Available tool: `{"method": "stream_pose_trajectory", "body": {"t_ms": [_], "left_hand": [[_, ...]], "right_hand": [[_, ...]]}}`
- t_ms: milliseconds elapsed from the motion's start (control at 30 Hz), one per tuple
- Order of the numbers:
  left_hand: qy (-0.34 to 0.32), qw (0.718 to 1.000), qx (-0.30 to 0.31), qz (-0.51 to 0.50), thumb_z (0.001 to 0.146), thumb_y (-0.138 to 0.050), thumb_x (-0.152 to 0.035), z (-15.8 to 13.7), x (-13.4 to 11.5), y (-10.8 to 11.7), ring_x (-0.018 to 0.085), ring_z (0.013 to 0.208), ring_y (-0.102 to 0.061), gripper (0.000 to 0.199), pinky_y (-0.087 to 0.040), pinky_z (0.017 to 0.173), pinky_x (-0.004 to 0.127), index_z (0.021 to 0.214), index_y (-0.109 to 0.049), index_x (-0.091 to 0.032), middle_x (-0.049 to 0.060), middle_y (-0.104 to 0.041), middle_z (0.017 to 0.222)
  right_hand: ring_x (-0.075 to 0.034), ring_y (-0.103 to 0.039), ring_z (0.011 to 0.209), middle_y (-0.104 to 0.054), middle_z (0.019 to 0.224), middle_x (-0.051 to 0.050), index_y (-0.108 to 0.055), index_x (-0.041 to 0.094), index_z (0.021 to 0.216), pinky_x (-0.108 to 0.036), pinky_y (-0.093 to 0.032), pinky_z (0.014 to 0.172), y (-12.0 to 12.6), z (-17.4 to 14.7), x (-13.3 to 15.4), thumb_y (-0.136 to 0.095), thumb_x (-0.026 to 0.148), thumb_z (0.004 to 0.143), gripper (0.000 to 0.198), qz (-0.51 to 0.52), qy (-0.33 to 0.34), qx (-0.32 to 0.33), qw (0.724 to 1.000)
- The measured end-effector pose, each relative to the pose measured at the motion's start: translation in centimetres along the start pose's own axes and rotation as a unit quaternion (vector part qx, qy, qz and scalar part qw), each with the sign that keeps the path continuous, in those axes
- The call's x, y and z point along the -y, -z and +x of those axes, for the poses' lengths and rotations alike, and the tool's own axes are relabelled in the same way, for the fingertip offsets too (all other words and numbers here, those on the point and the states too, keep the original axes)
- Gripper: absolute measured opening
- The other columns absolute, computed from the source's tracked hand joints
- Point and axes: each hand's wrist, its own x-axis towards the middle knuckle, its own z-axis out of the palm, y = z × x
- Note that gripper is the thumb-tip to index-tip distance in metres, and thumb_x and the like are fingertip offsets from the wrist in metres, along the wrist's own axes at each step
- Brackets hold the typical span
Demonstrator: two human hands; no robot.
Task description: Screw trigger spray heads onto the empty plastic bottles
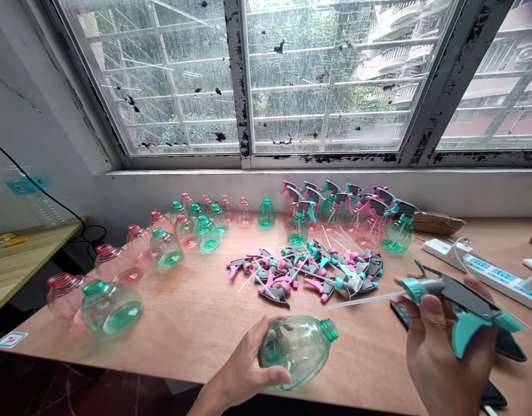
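Observation:
My left hand (pixel 248 364) is wrapped round a clear green bottle (pixel 303 352), tilted so its open threaded neck points right and slightly up. In my right hand (pixel 439 352) is a grey and teal spray trigger head (pixel 463 297). Its thin clear dip tube sticks out to the left, the tip a little above the bottle's neck and apart from it. Beyond my hands lies a pile of loose spray trigger heads (pixel 309 271) in pink, teal and grey.
Open pink and green bottles (pixel 112 309) line the table's left and back. Bottles with trigger heads fitted (pixel 398 228) stand at the back right. A white power strip (pixel 487 271) and dark phones (pixel 509 346) lie at the right. Windows (pixel 327 75) rise behind.

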Motion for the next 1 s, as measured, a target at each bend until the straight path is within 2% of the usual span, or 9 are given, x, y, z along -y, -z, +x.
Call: {"method": "stream_pose_trajectory", "body": {"t_ms": [133,300,433,500,633,733,800,867,1000], "left_hand": [[0.008,1.000,0.005,-0.011,0.067,-0.082,-0.066,0.0,0.0,-0.1,0.038,0.126,-0.057,0.086,-0.045,0.109,0.045,0.137,-0.054,-0.024,0.012,-0.064,0.132],[0.017,0.999,0.011,-0.039,0.067,-0.080,-0.068,0.1,-0.2,-0.1,0.039,0.129,-0.055,0.087,-0.044,0.110,0.046,0.137,-0.053,-0.024,0.013,-0.062,0.136],[0.008,0.999,-0.003,-0.040,0.065,-0.082,-0.068,0.1,0.1,0.0,0.040,0.133,-0.051,0.092,-0.040,0.112,0.046,0.139,-0.049,-0.025,0.014,-0.057,0.140],[0.004,0.998,-0.034,-0.043,0.062,-0.084,-0.068,0.0,0.6,0.1,0.040,0.137,-0.047,0.098,-0.037,0.114,0.046,0.141,-0.045,-0.026,0.015,-0.054,0.143],[0.005,0.996,-0.067,-0.066,0.057,-0.089,-0.065,0.0,1.3,0.3,0.039,0.133,-0.049,0.100,-0.038,0.111,0.046,0.138,-0.042,-0.027,0.015,-0.054,0.139],[0.001,0.995,-0.054,-0.085,0.060,-0.088,-0.062,0.2,1.1,0.2,0.038,0.125,-0.056,0.094,-0.043,0.105,0.046,0.133,-0.042,-0.026,0.014,-0.058,0.134],[-0.003,0.995,-0.053,-0.084,0.066,-0.084,-0.065,0.2,0.8,0.1,0.037,0.120,-0.059,0.086,-0.045,0.101,0.045,0.131,-0.043,-0.026,0.013,-0.061,0.129],[-0.004,0.995,-0.060,-0.076,0.070,-0.078,-0.068,0.2,0.6,0.2,0.036,0.116,-0.061,0.081,-0.046,0.098,0.045,0.130,-0.044,-0.025,0.012,-0.063,0.124],[0.001,0.996,-0.064,-0.067,0.072,-0.076,-0.068,0.2,0.7,0.3,0.034,0.113,-0.062,0.082,-0.046,0.098,0.045,0.132,-0.041,-0.025,0.012,-0.064,0.121]], "right_hand": [[-0.027,-0.067,0.101,-0.067,0.126,-0.006,-0.049,0.037,0.146,-0.038,-0.055,0.080,-0.4,0.1,1.5,-0.077,0.030,0.085,0.067,0.003,-0.008,-0.019,1.000],[-0.031,-0.067,0.100,-0.068,0.118,-0.007,-0.047,0.036,0.146,-0.053,-0.049,0.097,0.0,-0.2,1.2,-0.078,0.042,0.082,0.071,-0.036,-0.049,-0.035,0.998],[-0.032,-0.071,0.092,-0.068,0.100,-0.006,-0.047,0.028,0.146,-0.054,-0.053,0.096,1.5,-1.5,-2.0,-0.078,0.044,0.081,0.074,-0.116,-0.083,0.066,0.988],[-0.033,-0.071,0.097,-0.070,0.102,-0.007,-0.047,0.026,0.144,-0.050,-0.057,0.092,2.3,-2.3,-3.9,-0.079,0.042,0.080,0.074,-0.167,-0.080,0.133,0.974],[-0.034,-0.070,0.105,-0.067,0.115,-0.010,-0.067,0.028,0.118,-0.046,-0.061,0.089,3.2,-3.0,-6.1,-0.077,0.037,0.082,0.038,-0.222,0.008,0.270,0.937],[-0.035,-0.066,0.115,-0.063,0.129,-0.012,-0.072,0.026,0.098,-0.044,-0.061,0.089,3.6,-3.0,-6.5,-0.078,0.033,0.081,0.019,-0.222,0.054,0.321,0.919],[-0.031,-0.071,0.108,-0.070,0.126,-0.011,-0.068,0.028,0.108,-0.040,-0.063,0.086,3.8,-3.3,-6.7,-0.077,0.032,0.083,0.026,-0.180,0.010,0.354,0.918],[-0.028,-0.077,0.095,-0.078,0.112,-0.008,-0.065,0.031,0.119,-0.036,-0.064,0.081,4.1,-3.9,-6.9,-0.076,0.034,0.084,0.037,-0.147,-0.044,0.378,0.913],[-0.029,-0.078,0.086,-0.083,0.091,-0.004,-0.078,0.029,0.102,-0.030,-0.064,0.073,4.1,-5.3,-7.2,-0.079,0.039,0.075,0.029,-0.166,-0.106,0.387,0.901]]}}
